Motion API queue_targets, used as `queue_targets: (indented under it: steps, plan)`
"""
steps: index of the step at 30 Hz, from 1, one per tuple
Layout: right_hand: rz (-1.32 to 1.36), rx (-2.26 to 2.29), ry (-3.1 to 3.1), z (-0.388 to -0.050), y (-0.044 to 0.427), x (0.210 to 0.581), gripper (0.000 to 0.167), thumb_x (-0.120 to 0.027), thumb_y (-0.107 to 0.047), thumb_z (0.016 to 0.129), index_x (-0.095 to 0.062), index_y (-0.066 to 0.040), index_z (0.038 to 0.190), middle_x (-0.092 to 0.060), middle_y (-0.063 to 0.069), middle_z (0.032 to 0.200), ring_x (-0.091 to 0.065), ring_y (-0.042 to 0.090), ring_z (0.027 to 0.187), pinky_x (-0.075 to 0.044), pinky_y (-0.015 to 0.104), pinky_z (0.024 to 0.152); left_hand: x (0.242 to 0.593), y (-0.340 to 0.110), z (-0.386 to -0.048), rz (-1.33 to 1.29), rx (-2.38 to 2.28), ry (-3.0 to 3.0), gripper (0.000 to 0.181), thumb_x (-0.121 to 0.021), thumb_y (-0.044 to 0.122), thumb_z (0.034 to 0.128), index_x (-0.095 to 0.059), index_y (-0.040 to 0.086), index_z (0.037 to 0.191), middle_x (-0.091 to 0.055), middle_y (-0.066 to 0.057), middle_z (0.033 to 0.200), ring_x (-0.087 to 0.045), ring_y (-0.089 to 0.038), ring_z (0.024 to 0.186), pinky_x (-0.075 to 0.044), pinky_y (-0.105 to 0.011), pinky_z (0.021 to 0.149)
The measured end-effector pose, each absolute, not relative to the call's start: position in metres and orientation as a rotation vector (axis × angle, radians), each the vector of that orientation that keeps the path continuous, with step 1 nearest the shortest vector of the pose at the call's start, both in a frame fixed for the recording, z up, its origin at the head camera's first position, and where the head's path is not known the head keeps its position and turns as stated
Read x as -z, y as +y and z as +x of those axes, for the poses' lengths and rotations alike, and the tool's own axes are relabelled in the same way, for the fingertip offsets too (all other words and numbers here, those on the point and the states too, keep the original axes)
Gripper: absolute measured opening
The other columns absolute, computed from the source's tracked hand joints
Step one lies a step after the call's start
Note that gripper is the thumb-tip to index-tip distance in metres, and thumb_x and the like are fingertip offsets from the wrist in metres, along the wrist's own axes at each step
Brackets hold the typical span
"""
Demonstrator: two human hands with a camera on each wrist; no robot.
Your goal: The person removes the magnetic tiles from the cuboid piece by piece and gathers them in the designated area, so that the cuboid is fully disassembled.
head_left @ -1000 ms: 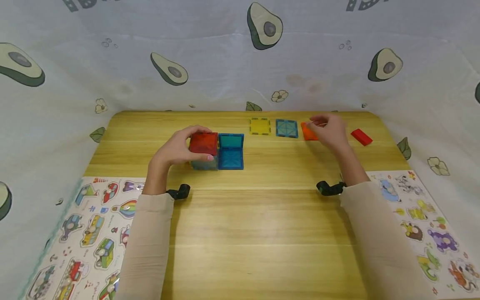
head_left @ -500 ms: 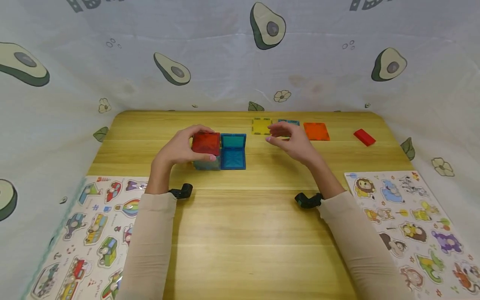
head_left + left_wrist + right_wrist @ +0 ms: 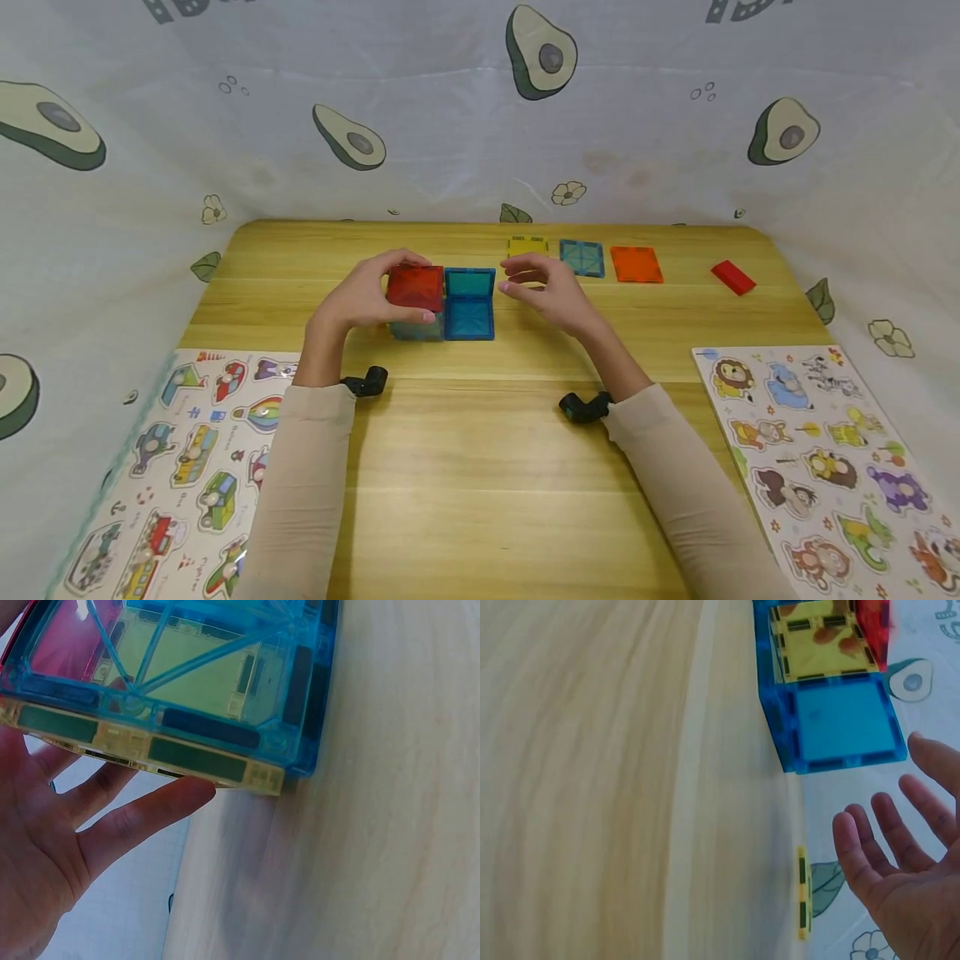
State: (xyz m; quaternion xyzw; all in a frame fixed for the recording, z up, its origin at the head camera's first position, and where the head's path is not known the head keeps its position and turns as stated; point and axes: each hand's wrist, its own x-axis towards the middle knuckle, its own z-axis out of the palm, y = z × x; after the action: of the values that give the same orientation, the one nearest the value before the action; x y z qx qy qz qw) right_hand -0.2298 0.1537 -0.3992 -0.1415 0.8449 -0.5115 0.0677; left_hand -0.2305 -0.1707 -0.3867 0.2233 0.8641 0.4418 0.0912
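Observation:
My left hand (image 3: 352, 296) grips a cube of translucent magnetic tiles between thumb and fingers. A red tile (image 3: 415, 287) tops the cube. In the left wrist view, fingers lie along its yellow side (image 3: 199, 757), below a blue tile (image 3: 217, 731). Joined to the cube's right are a flat blue tile (image 3: 469, 319) and an upright teal-blue tile (image 3: 470, 283) at its back edge. My right hand (image 3: 551, 292) hovers just right of these, apart from them, fingers loosely bent around nothing. The right wrist view shows that hand (image 3: 915, 877) beside the upright blue tile (image 3: 847, 720).
Behind the right hand lie a partly covered yellow tile (image 3: 528, 244), a blue tile (image 3: 582, 257) and an orange tile (image 3: 637, 264). A red block (image 3: 733, 277) lies farther right. Picture puzzle boards flank the table: vehicles (image 3: 172, 521) left, animals (image 3: 817, 446) right.
My right hand has moved left from above the orange tile, past the blue and yellow tiles, to beside the joined blue tiles. My left hand keeps its hold on the cube.

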Motion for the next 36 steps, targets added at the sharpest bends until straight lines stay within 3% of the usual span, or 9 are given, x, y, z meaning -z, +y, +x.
queue_targets:
  steps: [15, 25, 36]
  plan:
    - [-0.420, 1.575, 2.506, -0.237, 0.135, 0.407, 0.035, -0.068, -0.027, 0.101, -0.066, -0.014, 0.133, -0.065, 0.009, 0.136, -0.061, 0.030, 0.128, -0.052, 0.048, 0.109, 0.387, -0.170, -0.231, 0.661, -1.334, 2.552, 0.072, -0.091, 0.038, 0.0742, -0.059, 0.026, 0.138, -0.063, 0.000, 0.131, -0.053, -0.021, 0.121, -0.057, -0.046, 0.094]
    - [-0.444, 1.491, 2.548, -0.241, 0.128, 0.411, 0.034, -0.066, -0.026, 0.103, -0.068, -0.009, 0.132, -0.068, 0.011, 0.130, -0.064, 0.029, 0.121, -0.052, 0.046, 0.107, 0.387, -0.170, -0.232, 0.662, -1.318, 2.559, 0.072, -0.092, 0.038, 0.0747, -0.059, 0.026, 0.138, -0.063, 0.001, 0.130, -0.053, -0.021, 0.120, -0.057, -0.045, 0.093]
    - [-0.400, 1.509, 2.554, -0.238, 0.126, 0.409, 0.033, -0.066, -0.024, 0.102, -0.071, -0.008, 0.131, -0.068, 0.012, 0.134, -0.062, 0.031, 0.127, -0.050, 0.047, 0.111, 0.387, -0.171, -0.232, 0.665, -1.327, 2.556, 0.071, -0.091, 0.037, 0.0749, -0.060, 0.026, 0.137, -0.063, 0.000, 0.129, -0.053, -0.022, 0.119, -0.058, -0.046, 0.092]
